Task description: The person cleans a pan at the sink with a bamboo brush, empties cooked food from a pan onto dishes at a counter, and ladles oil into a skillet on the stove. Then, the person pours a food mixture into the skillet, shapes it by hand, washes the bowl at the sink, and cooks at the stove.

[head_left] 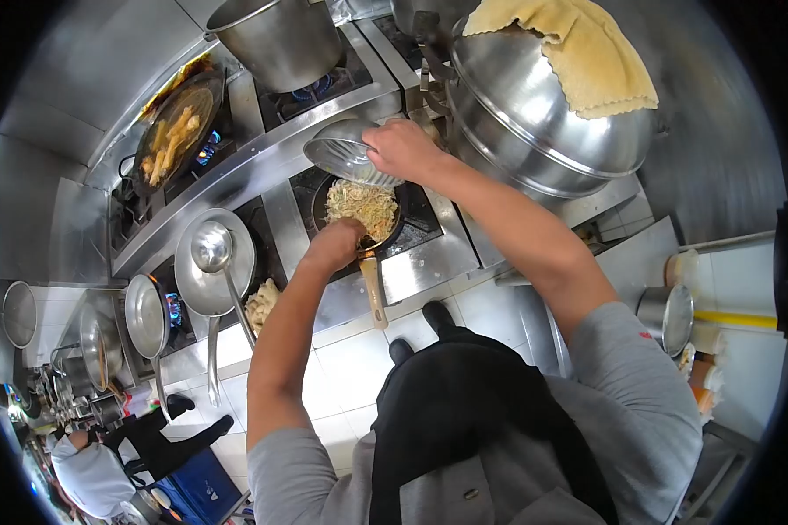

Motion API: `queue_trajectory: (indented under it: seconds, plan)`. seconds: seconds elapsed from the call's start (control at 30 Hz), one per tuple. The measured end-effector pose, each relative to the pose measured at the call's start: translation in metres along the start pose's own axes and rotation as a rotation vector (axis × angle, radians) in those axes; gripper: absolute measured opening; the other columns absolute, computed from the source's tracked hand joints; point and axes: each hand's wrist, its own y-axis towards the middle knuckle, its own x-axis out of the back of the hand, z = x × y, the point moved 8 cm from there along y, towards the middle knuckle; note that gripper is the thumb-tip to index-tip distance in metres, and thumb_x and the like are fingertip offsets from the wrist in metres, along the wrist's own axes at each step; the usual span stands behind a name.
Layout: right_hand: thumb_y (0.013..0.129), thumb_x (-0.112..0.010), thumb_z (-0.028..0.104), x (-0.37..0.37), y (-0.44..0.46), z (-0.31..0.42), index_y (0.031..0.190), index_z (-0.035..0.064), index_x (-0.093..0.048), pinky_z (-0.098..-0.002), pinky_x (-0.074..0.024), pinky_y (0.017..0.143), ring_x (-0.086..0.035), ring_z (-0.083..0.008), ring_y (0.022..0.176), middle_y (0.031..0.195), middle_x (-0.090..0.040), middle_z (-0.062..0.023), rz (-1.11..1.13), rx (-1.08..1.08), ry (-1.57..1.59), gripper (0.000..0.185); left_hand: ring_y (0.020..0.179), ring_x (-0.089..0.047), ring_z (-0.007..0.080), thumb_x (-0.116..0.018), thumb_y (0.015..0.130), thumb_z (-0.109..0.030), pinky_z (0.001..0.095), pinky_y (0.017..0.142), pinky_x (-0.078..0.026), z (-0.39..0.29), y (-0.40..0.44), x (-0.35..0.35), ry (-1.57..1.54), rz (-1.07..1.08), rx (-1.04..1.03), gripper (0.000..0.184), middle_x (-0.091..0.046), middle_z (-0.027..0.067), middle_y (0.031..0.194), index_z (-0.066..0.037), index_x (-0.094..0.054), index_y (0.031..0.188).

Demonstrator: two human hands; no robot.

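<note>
A metal bowl (346, 150) is tilted over a small dark pan (400, 220), with my right hand (403, 150) closed on its rim. The pan sits on a burner and holds a pale, shredded food mixture (363, 206) speckled with orange and green. My left hand (337, 243) is at the lower left edge of the pan, touching or just above the mixture. Its fingertips are partly hidden, and I cannot make out what they hold. The pan's wooden handle (373, 293) points toward me over the stove's front edge.
Left, a wok (194, 276) holds a ladle (212, 247), beside a pan (146, 315) over flame. Fried pieces fill a griddle pan (179, 131) at the back left. A tall pot (280, 44) and a domed steamer (534, 96) stand behind. A co-worker (92, 472) is at lower left.
</note>
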Motion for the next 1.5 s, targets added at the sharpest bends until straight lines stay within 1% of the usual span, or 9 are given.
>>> queue_trajectory:
  seconds: [0.43,0.63,0.7,0.9,1.03,1.23,1.3,1.43,1.5]
  plan:
    - [0.080,-0.065,0.018,0.005,0.003,0.007,0.080,0.0058,-0.064,-0.0495,-0.0508,0.070,-0.065,-0.0374,0.076,0.079,-0.068,-0.0166,-0.018,-0.021,0.026,0.012,0.108,-0.060,0.0315,-0.066,0.072,-0.002,0.0403,0.095,-0.049,-0.021,0.012,0.005,-0.128,-0.064,0.037,0.032,-0.068,0.0137,0.103,-0.005,-0.069,0.104]
    - [0.079,-0.066,0.017,0.010,0.002,0.004,0.078,0.0024,-0.058,-0.0501,-0.0491,0.071,-0.063,-0.0400,0.077,0.074,-0.064,-0.0202,-0.044,-0.027,0.046,0.016,0.109,-0.058,0.0339,-0.071,0.068,-0.001,0.0406,0.098,-0.047,-0.028,0.024,0.000,0.010,0.110,0.029,0.039,-0.066,0.0168,0.104,-0.004,-0.066,0.106]
    - [0.079,-0.066,0.017,0.011,0.004,0.001,0.078,0.0025,-0.058,-0.0501,-0.0491,0.071,-0.063,-0.0398,0.077,0.074,-0.064,-0.0199,-0.043,-0.035,0.029,0.016,0.109,-0.059,0.0304,-0.056,0.076,-0.001,0.0400,0.096,-0.048,-0.021,0.033,0.025,-0.038,-0.305,0.106,0.026,-0.067,0.0158,0.103,-0.002,-0.067,0.099]
    - [0.079,-0.066,0.017,0.017,0.008,-0.001,0.078,0.0030,-0.058,-0.0503,-0.0491,0.072,-0.063,-0.0392,0.078,0.075,-0.064,-0.0194,-0.021,-0.052,-0.013,0.016,0.107,-0.060,0.0367,-0.057,0.076,-0.002,0.0437,0.094,-0.049,-0.024,0.065,0.002,-0.124,-0.112,0.149,0.024,-0.065,0.0222,0.105,-0.002,-0.065,0.099]
    - [0.078,-0.063,0.017,0.016,0.006,0.001,0.078,0.0060,-0.063,-0.0494,-0.0512,0.070,-0.065,-0.0378,0.075,0.074,-0.067,-0.0167,-0.055,-0.044,-0.066,0.011,0.105,-0.062,0.0361,-0.058,0.075,-0.002,0.0436,0.093,-0.050,0.004,0.043,0.016,-0.029,-0.313,0.169,0.021,-0.066,0.0207,0.103,-0.001,-0.064,0.096]
    - [0.077,-0.064,0.017,0.005,0.007,0.001,0.078,0.0069,-0.063,-0.0491,-0.0511,0.071,-0.065,-0.0378,0.074,0.074,-0.067,-0.0168,-0.057,-0.051,-0.031,0.011,0.104,-0.063,0.0309,-0.057,0.080,-0.006,0.0383,0.093,-0.051,0.033,0.013,0.003,0.142,0.140,0.344,0.019,-0.068,0.0168,0.107,-0.002,-0.069,0.094]
    - [0.078,-0.064,0.018,0.004,0.009,0.003,0.078,0.0071,-0.063,-0.0493,-0.0510,0.071,-0.065,-0.0381,0.075,0.076,-0.067,-0.0173,-0.043,-0.065,-0.025,0.011,0.104,-0.064,0.0315,-0.060,0.078,-0.006,0.0385,0.092,-0.051,0.025,0.010,0.018,0.156,-0.064,0.214,0.018,-0.068,0.0157,0.106,-0.003,-0.069,0.093]
    - [0.079,-0.065,0.016,0.003,0.013,0.003,0.079,0.0022,-0.058,-0.0513,-0.0482,0.072,-0.062,-0.0410,0.076,0.075,-0.063,-0.0200,-0.039,-0.077,0.060,0.015,0.103,-0.063,0.0313,-0.063,0.077,-0.006,0.0387,0.092,-0.050,0.036,0.004,0.003,0.197,0.057,0.250,0.017,-0.067,0.0146,0.104,-0.004,-0.069,0.093]
    - [0.079,-0.063,0.015,0.011,0.016,0.002,0.078,0.0015,-0.057,-0.0507,-0.0478,0.070,-0.061,-0.0416,0.075,0.074,-0.061,-0.0212,-0.070,-0.119,0.093,0.015,0.103,-0.061,0.0305,-0.062,0.076,-0.006,0.0400,0.093,-0.049,0.029,0.003,0.053,0.162,-0.236,0.277,0.019,-0.066,0.0141,0.102,-0.004,-0.067,0.094]
